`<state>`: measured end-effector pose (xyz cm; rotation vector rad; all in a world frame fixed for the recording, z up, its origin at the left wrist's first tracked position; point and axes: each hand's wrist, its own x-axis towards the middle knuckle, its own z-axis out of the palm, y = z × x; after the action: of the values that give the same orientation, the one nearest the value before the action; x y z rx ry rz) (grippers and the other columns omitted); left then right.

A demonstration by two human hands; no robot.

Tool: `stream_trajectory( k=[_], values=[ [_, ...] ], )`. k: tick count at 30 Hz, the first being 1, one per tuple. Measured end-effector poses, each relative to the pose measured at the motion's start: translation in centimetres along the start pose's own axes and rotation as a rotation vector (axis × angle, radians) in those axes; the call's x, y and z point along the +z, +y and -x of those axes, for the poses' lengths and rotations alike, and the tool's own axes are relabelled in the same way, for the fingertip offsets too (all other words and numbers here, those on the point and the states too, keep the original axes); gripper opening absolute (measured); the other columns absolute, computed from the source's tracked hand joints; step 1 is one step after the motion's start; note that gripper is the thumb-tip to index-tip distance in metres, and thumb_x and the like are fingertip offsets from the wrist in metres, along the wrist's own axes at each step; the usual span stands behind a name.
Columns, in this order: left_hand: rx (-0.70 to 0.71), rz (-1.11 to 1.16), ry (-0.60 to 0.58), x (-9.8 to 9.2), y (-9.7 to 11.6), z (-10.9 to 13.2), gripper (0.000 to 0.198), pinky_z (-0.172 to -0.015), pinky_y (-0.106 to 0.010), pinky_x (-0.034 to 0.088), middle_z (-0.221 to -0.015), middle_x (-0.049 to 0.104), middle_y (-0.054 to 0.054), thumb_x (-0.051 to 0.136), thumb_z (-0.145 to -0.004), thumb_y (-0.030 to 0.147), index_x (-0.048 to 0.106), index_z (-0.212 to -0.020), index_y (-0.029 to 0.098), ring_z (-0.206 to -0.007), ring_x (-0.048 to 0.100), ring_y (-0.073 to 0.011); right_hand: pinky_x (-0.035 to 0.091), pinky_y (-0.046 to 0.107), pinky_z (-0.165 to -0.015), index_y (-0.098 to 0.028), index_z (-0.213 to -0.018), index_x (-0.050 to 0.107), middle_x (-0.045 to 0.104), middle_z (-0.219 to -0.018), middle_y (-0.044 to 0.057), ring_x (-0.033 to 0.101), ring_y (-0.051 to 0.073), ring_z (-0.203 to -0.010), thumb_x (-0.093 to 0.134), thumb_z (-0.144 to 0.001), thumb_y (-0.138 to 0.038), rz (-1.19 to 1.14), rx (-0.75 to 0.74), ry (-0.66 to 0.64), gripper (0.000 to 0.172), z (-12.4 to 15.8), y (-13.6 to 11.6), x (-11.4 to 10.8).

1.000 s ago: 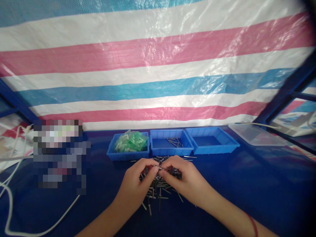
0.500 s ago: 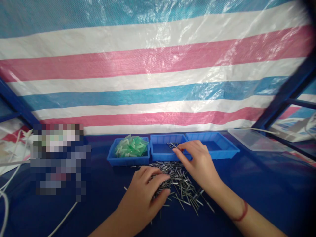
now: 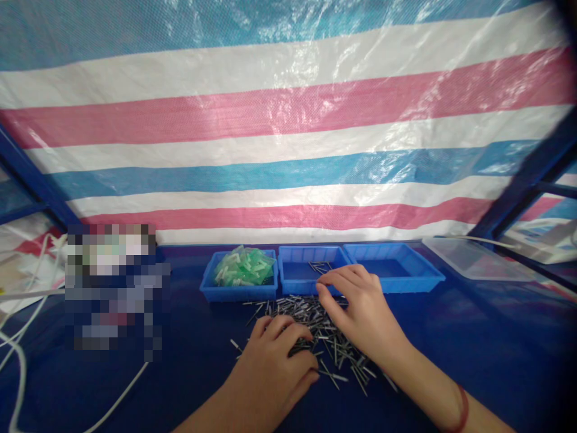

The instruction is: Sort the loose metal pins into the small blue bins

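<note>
A loose pile of thin metal pins that look like blind rivets [image 3: 331,343] lies on the dark blue table. My left hand [image 3: 270,367] rests over the pile's left side, fingers curved and apart from the thumb; its fingertips are partly hidden, and I see nothing held in it. Above the right side of the pile, at the front wall of the middle blue bin [image 3: 297,287], is my right hand [image 3: 363,307]. Its fingers are loosely bent with a gap to the thumb, and nothing shows between them. Inside that bin lie several rivets [image 3: 320,266].
A left blue bin [image 3: 238,294] holds green and clear plastic bags [image 3: 246,266]. The right blue bin [image 3: 406,284] stands beside the middle one. A clear plastic lid [image 3: 473,261] lies at the right. White cables [image 3: 119,397] and a pixelated area are at the left; a striped sheet [image 3: 288,174] hangs behind.
My right hand has drawn back from the middle bin toward the pile, and the rivets in the bin show more plainly. My left hand has shifted slightly right and nearer. The view has turned slightly.
</note>
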<state>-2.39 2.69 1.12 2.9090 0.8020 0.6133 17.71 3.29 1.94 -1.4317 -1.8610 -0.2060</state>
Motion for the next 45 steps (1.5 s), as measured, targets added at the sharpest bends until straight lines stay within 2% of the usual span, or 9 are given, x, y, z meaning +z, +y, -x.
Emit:
stream_trajectory(
  k=[5,11,17,21,25,30,36,40,45],
  values=[
    [0.018,-0.077,0.025,0.5,-0.1,-0.1,0.005,-0.089,-0.035,0.040,-0.106,0.063,0.003,0.067,-0.083,0.024,0.063,-0.086,0.023,-0.105,0.052,-0.0187,0.038,0.040,-0.078,-0.021,-0.086,0.064,0.067,-0.089,0.005,0.054,0.023,-0.090,0.051,-0.089,-0.023,-0.051,-0.030,-0.025,0.014,0.3,-0.9,-0.3],
    [0.006,-0.056,-0.001,0.2,-0.1,-0.2,0.017,-0.086,-0.034,0.040,-0.104,0.061,0.001,0.074,-0.076,0.031,0.064,-0.087,0.024,-0.102,0.052,-0.0202,0.040,0.040,-0.081,-0.020,-0.084,0.064,0.066,-0.087,0.004,0.053,0.021,-0.089,0.051,-0.088,-0.019,-0.119,-0.057,-0.075,0.014,0.8,-2.1,-0.5],
    [0.039,-0.118,0.018,1.0,-0.3,-0.1,0.015,-0.082,-0.034,0.039,-0.098,0.061,0.001,0.073,-0.077,0.030,0.062,-0.084,0.022,-0.097,0.052,-0.0191,0.040,0.040,-0.082,-0.019,-0.084,0.064,0.065,-0.085,0.004,0.053,0.021,-0.088,0.051,-0.088,-0.017,-0.163,-0.065,-0.113,0.014,1.0,-2.8,-0.6],
    [0.044,-0.172,0.024,1.4,-0.4,-0.1,0.013,-0.081,-0.034,0.039,-0.096,0.060,0.000,0.070,-0.081,0.028,0.061,-0.088,0.022,-0.095,0.053,-0.0187,0.041,0.038,-0.078,-0.020,-0.080,0.063,0.064,-0.082,0.004,0.053,0.020,-0.084,0.048,-0.089,-0.016,-0.176,-0.088,-0.187,0.017,1.1,-2.9,-0.6],
    [0.039,-0.168,0.000,0.8,-0.3,-0.1,0.017,-0.082,-0.035,0.040,-0.097,0.060,-0.002,0.070,-0.081,0.028,0.061,-0.094,0.021,-0.095,0.053,-0.0201,0.042,0.037,-0.077,-0.020,-0.077,0.063,0.064,-0.079,0.004,0.053,0.019,-0.082,0.050,-0.087,-0.015,-0.179,-0.126,-0.253,0.017,1.3,-3.3,-0.8],
    [0.037,-0.099,-0.068,-0.3,-0.3,-0.2,0.020,-0.082,-0.035,0.040,-0.103,0.060,-0.001,0.071,-0.079,0.030,0.060,-0.095,0.023,-0.101,0.051,-0.0220,0.040,0.037,-0.077,-0.019,-0.077,0.063,0.064,-0.080,0.003,0.051,0.019,-0.083,0.050,-0.087,-0.014,-0.184,-0.107,-0.265,0.017,1.3,-3.4,-0.9],
    [0.073,-0.153,-0.034,0.4,-0.7,-0.2,0.012,-0.076,-0.034,0.038,-0.095,0.060,-0.002,0.068,-0.082,0.025,0.060,-0.089,0.020,-0.093,0.052,-0.0204,0.039,0.036,-0.076,-0.019,-0.076,0.062,0.063,-0.078,0.003,0.051,0.018,-0.083,0.050,-0.088,-0.016,-0.172,-0.114,-0.286,0.017,1.1,-3.3,-1.1],
    [0.066,-0.127,-0.050,0.5,-0.7,-0.4,0.007,-0.078,-0.034,0.039,-0.096,0.060,-0.002,0.065,-0.084,0.022,0.060,-0.087,0.020,-0.096,0.053,-0.0211,0.040,0.036,-0.076,-0.019,-0.076,0.063,0.064,-0.078,0.003,0.052,0.019,-0.082,0.051,-0.088,-0.017,-0.151,-0.122,-0.272,0.017,1.0,-2.9,-1.2],
    [0.032,0.005,-0.122,-1.1,-1.1,-0.5,0.013,-0.084,-0.036,0.041,-0.107,0.060,-0.003,0.067,-0.082,0.028,0.060,-0.090,0.020,-0.103,0.052,-0.0228,0.041,0.035,-0.078,-0.019,-0.077,0.065,0.065,-0.079,0.005,0.054,0.019,-0.083,0.052,-0.088,-0.019,-0.126,-0.137,-0.259,0.016,0.9,-2.3,-1.4]
  ],
)
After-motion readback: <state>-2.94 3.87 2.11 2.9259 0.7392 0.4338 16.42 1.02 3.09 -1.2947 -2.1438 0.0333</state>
